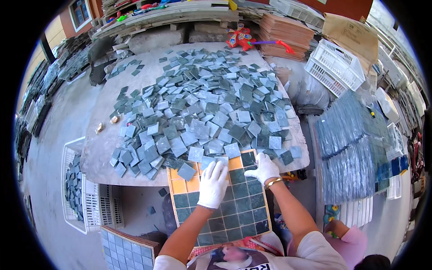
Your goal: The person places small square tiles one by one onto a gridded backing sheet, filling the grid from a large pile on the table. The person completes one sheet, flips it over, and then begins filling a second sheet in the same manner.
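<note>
While both gloved hands are resting on the orange grid tray [181, 185], much of what lies under them is staying hidden. The left hand [213, 184] is lying flat with its fingers loosely spread, palm down over the tray's middle cells, and I cannot tell whether a tile is sitting beneath the palm. Its fingertips are touching a pale square tile [220, 159] at the tray's far edge. The right hand [263, 168] is pressing down near the tray's far right corner, fingers slightly curled and close together; whether they are pinching a tile is not clear. A gold bracelet [272, 182] is circling that wrist.

Dark green tiles are already filling most of the tray's cells on the near side of the fingers, while several orange cells to the left of the left fingertips are showing bare. The tray's near edge is being cut off by the person's shirt.

Beyond the fingertips, a heap of loose grey-green tiles [202, 103] is covering the stone table [96, 148], far too many to count. Two white crates are showing: one [334, 63] far right of the right hand, one [90, 202] left of and below the left hand, partly holding tiles. A second tiled board [126, 252] is being clipped by the lower edge.
</note>
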### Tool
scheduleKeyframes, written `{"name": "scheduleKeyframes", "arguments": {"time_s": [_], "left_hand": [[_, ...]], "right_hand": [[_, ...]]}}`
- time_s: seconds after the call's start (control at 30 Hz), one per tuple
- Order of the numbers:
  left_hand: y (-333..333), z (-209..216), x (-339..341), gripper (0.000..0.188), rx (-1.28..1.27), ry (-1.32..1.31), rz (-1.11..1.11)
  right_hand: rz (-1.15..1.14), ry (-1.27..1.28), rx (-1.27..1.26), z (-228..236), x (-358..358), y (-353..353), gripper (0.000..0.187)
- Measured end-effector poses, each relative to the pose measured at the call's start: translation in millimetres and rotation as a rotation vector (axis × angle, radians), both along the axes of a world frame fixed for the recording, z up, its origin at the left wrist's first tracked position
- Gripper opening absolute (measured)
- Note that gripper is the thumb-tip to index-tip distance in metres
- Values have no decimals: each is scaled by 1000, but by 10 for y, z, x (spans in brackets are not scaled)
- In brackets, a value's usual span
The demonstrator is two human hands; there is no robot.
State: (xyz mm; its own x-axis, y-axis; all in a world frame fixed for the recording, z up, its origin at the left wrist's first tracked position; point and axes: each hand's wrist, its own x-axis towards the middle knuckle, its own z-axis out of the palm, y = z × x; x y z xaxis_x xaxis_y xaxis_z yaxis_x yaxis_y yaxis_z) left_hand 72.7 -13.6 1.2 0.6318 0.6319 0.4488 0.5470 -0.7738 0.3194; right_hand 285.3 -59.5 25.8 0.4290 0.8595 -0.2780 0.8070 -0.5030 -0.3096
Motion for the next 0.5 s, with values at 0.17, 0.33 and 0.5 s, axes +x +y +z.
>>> {"name": "scheduleKeyframes", "arguments": {"time_s": [0.17, 0.33, 0.5], "left_hand": [[117, 73, -57, 63, -121, 27, 96], [439, 168, 11, 57, -181, 159, 56], [596, 143, -42, 52, -195, 217, -3]], "right_hand": [[174, -1, 436, 158, -28, 270, 43], [624, -144, 296, 101, -65, 697, 43], [553, -46, 390, 138, 72, 696, 22]]}}
